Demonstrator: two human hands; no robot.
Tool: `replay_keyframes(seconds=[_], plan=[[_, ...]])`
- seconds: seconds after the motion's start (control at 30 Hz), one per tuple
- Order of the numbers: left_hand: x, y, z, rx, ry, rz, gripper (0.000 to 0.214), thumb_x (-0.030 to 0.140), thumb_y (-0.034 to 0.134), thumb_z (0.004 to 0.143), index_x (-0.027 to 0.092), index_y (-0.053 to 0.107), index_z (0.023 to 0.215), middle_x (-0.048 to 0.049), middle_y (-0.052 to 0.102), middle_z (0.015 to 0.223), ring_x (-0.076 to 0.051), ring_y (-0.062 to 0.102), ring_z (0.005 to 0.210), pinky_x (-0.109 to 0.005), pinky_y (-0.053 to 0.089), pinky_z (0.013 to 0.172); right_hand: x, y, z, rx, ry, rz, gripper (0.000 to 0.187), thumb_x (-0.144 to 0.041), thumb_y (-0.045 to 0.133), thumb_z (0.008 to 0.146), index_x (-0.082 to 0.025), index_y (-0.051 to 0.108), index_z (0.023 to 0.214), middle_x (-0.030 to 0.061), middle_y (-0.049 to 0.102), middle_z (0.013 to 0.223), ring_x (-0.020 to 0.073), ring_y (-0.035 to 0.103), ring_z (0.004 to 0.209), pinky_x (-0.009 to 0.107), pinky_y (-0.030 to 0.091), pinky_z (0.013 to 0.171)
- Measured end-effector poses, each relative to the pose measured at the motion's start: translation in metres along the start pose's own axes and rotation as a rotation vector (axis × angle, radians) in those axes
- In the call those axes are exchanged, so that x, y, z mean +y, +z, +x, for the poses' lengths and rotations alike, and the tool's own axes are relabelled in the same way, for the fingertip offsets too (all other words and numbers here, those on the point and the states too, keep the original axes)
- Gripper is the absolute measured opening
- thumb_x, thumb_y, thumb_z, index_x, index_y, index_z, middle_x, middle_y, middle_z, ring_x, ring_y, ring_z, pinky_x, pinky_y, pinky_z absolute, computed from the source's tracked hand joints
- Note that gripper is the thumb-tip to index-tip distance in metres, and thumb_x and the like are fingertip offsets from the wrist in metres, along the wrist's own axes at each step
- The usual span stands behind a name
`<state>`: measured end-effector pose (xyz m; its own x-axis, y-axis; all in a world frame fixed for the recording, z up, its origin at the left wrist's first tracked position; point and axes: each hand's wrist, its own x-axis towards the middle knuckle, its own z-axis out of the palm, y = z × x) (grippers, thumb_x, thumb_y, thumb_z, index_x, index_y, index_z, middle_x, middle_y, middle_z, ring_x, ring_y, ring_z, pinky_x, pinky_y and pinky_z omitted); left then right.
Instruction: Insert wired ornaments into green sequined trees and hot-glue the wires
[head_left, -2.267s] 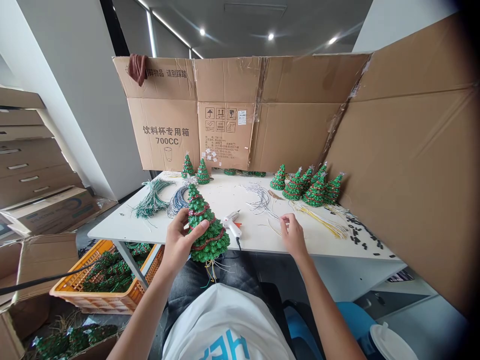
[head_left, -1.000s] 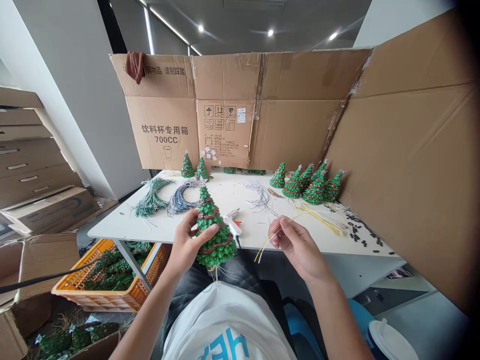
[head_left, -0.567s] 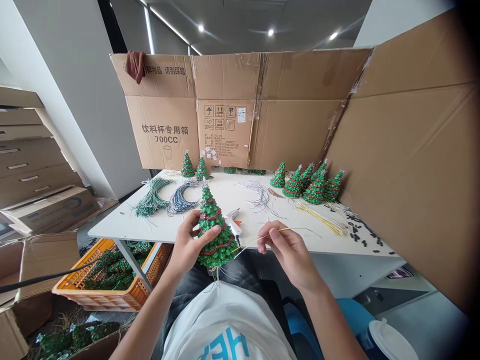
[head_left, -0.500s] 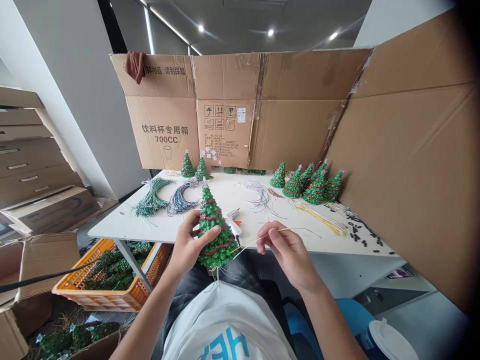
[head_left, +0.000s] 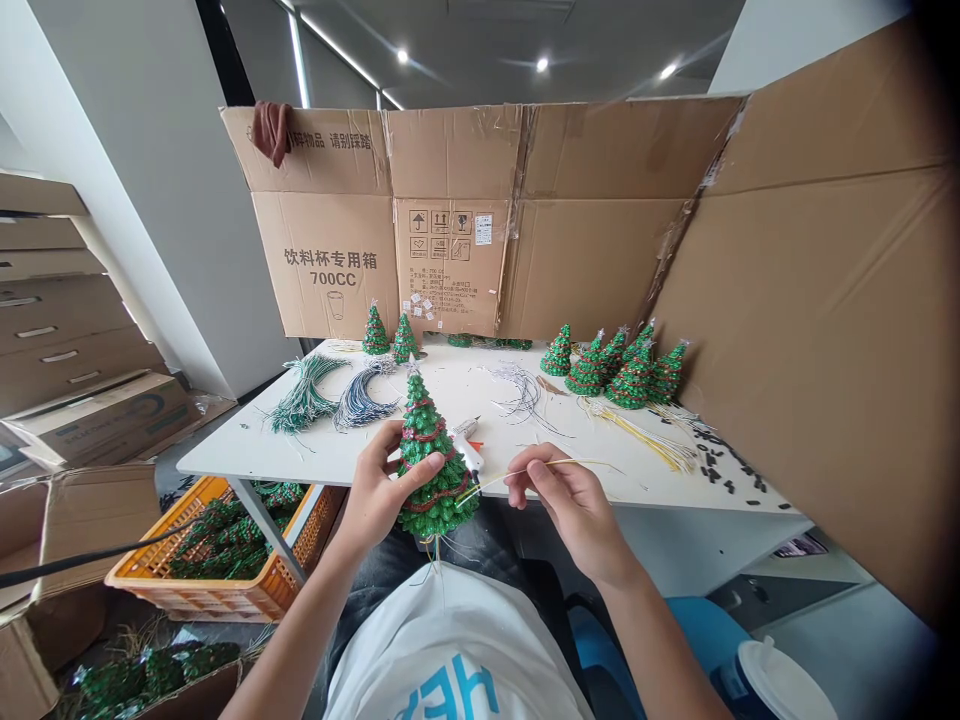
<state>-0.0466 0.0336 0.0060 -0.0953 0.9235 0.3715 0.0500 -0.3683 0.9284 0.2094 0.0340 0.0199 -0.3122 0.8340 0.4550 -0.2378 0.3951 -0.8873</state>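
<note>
Head view, green tree: one green tree (head_left: 435, 510), wrapped in red garland with a pale star on its tip, is held just below the centre of the frame, top leaning slightly left; thin wire ends hang from its base, over the person's white shirt (head_left: 442, 650).
Left forearm: slants up from the bottom edge, left of centre, the wrist fairly straight.
Left hand: the left hand (head_left: 381, 488) is gripping the tree from its left side, thumb laid across the front and pointing right, fingers wrapped behind where I can't see them all.
Right forearm: angles up and inward from the lower right of the frame.
Right hand: the right hand (head_left: 566, 500) is right of centre, near the front table edge, gripping a yellow strand (head_left: 581, 461) between thumb and forefinger, the other fingers curled.
Strand: one end points right; the other lies across the tree's lower right in my sight, though I can't tell if it touches.
Glue gun: the white glue gun (head_left: 469, 455) is on the table (head_left: 450, 390), partly behind the tree.
Wire bundles: the green bundle (head_left: 300, 405) and blue-white bundle (head_left: 361, 400) are left of centre, the yellow bundle (head_left: 652, 440) at right.
Finished-looking row: small trees (head_left: 630, 380) stand at centre right.
</note>
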Motion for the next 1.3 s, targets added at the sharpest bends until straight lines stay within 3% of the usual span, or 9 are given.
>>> replay_keyframes(seconds=[0.5,0.73,0.97,1.13,1.3], plan=[[-0.001,-0.002,0.001,0.002,0.009,0.014,0.041,0.048,0.087,0.090,0.025,0.072,0.120,-0.0031,0.075,0.117,-0.024,0.071,0.107,-0.030,0.057,0.088,-0.009,-0.003,-0.009,-0.070,-0.209,-0.365,0.021,-0.024,0.057,0.114,-0.026,0.078,0.116,0.0027,0.072,0.098,0.0163,0.070,0.089,0.031,0.055,0.085],[-0.002,-0.004,0.001,0.012,0.009,0.027,0.041,0.049,0.087,0.090,0.026,0.072,0.120,-0.0030,0.074,0.118,-0.024,0.070,0.110,-0.031,0.057,0.088,-0.018,0.000,-0.014,-0.175,-0.462,-0.578,0.032,-0.005,0.052,0.110,-0.024,0.072,0.127,0.0040,0.074,0.108,0.0147,0.071,0.095,0.027,0.056,0.087],[0.001,-0.004,0.002,0.016,0.010,0.046,0.040,0.050,0.087,0.090,0.026,0.071,0.118,-0.0041,0.075,0.116,-0.026,0.070,0.109,-0.033,0.056,0.087,-0.015,0.002,-0.018,-0.275,-0.435,-0.562,0.030,-0.007,0.055,0.110,-0.023,0.071,0.130,0.0068,0.075,0.114,0.0180,0.073,0.107,0.029,0.059,0.094],[0.000,-0.005,0.002,0.018,0.008,0.057,0.040,0.050,0.087,0.090,0.027,0.071,0.119,-0.0038,0.076,0.117,-0.026,0.071,0.111,-0.032,0.056,0.087,-0.014,0.003,-0.016,-0.224,-0.471,-0.609,0.031,-0.006,0.054,0.111,-0.022,0.071,0.130,0.0062,0.075,0.111,0.0153,0.073,0.098,0.027,0.060,0.089],[0.000,-0.005,0.001,0.022,0.004,0.050,0.041,0.050,0.087,0.089,0.027,0.071,0.119,-0.0044,0.076,0.118,-0.027,0.071,0.113,-0.033,0.056,0.087,-0.013,0.001,-0.016,-0.225,-0.513,-0.692,0.034,-0.002,0.055,0.109,-0.022,0.069,0.134,0.0071,0.074,0.116,0.0158,0.073,0.107,0.027,0.060,0.097]])
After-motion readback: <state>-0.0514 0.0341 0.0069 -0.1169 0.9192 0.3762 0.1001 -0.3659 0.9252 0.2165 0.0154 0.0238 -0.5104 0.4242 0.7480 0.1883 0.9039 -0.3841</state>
